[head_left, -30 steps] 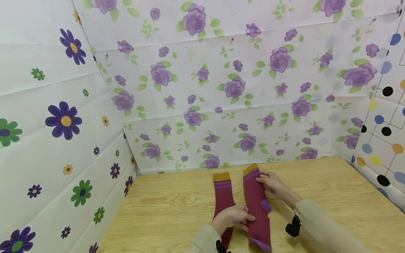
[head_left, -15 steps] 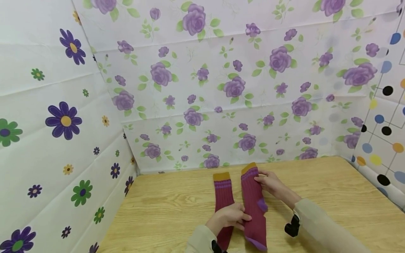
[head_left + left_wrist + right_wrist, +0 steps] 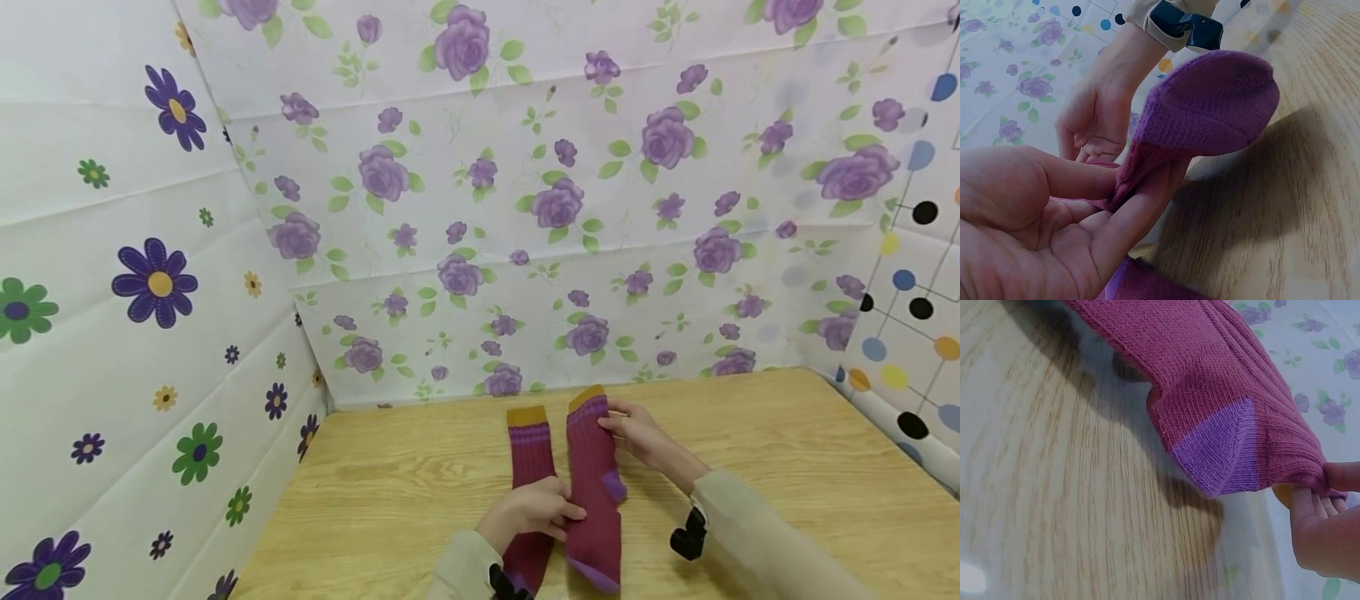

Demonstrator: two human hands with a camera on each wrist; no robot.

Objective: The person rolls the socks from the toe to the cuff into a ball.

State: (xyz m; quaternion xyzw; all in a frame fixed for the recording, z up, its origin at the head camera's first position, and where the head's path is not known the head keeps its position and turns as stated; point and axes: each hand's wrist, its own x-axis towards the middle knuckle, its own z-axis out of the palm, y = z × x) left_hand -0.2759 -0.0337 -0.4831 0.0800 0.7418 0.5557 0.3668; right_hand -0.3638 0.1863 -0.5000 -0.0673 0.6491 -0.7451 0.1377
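Purple-rose sheeting (image 3: 420,342) fills the upper part of the head view, with a wood-grain table (image 3: 397,492) along the bottom; right of bottom centre, the held sock (image 3: 592,492) hangs between two hands, its shadow in the wrist views suggesting it is clear of the wood. The left hand (image 3: 532,508) pinches the foot part between thumb and fingers; the right hand (image 3: 633,429) pinches the leg's edge just below the cuff (image 3: 587,395), thumb on one face and fingers on the other. Both grips are narrow, so the soft knit could slip or sag in the middle if either loosens; the second sock (image 3: 530,458) lies just to the left, partly covered by the left hand, and a low pass of that hand could drag it askew; uneven pulling might also twist the foot against the leg. In looks, the held sock is maroon and ribbed along the leg, with a mustard cuff, purple bands beneath it, a purple heel (image 3: 1219,453) that juts out in a point, and a rounded purple toe (image 3: 1210,106).
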